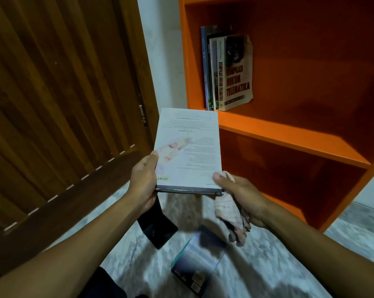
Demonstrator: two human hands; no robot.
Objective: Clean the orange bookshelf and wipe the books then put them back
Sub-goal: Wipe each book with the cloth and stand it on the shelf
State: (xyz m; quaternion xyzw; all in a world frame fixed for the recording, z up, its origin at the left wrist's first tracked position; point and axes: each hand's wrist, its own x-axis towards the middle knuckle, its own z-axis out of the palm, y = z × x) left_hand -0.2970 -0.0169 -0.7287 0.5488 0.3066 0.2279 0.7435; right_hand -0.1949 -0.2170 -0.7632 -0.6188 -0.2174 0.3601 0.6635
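Orange-painted wooden bookshelf (289, 134) stands to my right against the pale wall, its upper compartment holding a short row of upright paperback books (227, 72) packed at the left end, the outermost one worn at its top corner with red lettering on a cream cover; the compartment below shows only dark orange board. Between the shelf and me I hold a pale paperback book with a pink-and-white back cover (188, 149), lying nearly flat with its spine toward me. My left hand (142, 179) grips its left edge, thumb on top and fingers curled underneath out of sight. My right hand (239, 194) pinches the near right corner with the thumb on the cover while also clutching a grubby pale striped cloth (231, 220) that hangs down from my palm. On the mottled grey floor (138, 267) below lie a dark book (158, 226) and a blue-covered book (199, 267), both blurred and partly hidden by my arms, their titles unreadable. The print on the held cover is too small to read. A dark slatted wooden door (59, 108) fills the left side.
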